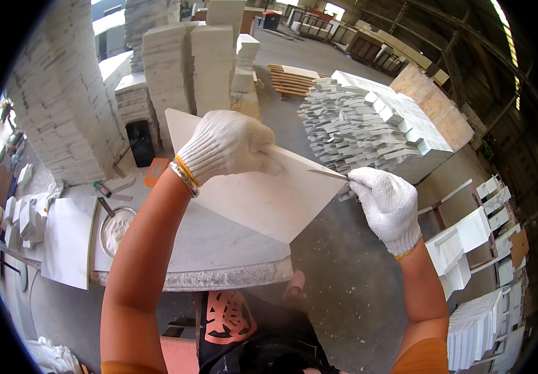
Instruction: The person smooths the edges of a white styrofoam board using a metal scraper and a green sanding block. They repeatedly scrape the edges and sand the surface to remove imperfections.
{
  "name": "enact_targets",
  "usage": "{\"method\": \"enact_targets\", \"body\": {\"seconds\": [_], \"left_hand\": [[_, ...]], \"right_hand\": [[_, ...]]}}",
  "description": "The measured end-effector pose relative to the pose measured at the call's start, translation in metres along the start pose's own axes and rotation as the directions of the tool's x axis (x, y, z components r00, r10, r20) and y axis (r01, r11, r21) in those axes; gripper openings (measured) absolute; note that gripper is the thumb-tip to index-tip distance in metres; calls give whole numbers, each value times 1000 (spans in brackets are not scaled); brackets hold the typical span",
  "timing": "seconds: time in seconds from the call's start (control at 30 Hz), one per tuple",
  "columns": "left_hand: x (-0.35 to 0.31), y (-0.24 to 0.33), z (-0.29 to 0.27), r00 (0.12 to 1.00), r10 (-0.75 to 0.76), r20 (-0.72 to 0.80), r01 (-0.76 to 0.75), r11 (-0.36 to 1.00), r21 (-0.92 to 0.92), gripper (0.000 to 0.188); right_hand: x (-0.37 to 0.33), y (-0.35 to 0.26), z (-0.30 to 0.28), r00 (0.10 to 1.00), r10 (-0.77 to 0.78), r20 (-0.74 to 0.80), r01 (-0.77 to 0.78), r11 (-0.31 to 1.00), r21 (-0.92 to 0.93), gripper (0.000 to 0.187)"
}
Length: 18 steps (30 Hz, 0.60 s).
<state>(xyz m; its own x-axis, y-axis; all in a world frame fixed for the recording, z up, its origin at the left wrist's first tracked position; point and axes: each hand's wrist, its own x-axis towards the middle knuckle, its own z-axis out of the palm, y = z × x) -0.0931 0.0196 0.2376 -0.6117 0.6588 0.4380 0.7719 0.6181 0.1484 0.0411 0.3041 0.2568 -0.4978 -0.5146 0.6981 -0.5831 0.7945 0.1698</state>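
My left hand [228, 146], in a white knitted glove, is closed over the upper edge of a thin white stone tile [262, 202]. The tile stands tilted over the worktable, and its right corner reaches past the table edge. My right hand [386, 202], also gloved, pinches a thin, pointed metal blade [327, 174]. That blade lies along the tile's upper right edge; its handle is hidden in my fingers. Left of my forearm, a round metal dish [118, 229] of white paste or powder sits on the grey-white stone worktable [219, 252].
Tall stacks of white slabs [166, 68] stand behind the table. A big pile of narrow stone strips [362, 118] is at the far right. More tiles [462, 240] rest on racks at the right. A dark phone-like object [140, 143] leans behind the dish; a white slab [68, 240] lies left.
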Motion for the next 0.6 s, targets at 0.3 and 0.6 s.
{"method": "enact_targets", "body": {"seconds": [0.3, 0.6], "left_hand": [[4, 0, 0, 1000, -11, 15, 11, 1000, -3, 45], [9, -1, -1, 997, -40, 60, 40, 999, 10, 46]], "right_hand": [[-1, 7, 0, 990, -122, 63, 126, 991, -50, 48], [7, 7, -1, 988, -126, 93, 129, 991, -28, 50]]}}
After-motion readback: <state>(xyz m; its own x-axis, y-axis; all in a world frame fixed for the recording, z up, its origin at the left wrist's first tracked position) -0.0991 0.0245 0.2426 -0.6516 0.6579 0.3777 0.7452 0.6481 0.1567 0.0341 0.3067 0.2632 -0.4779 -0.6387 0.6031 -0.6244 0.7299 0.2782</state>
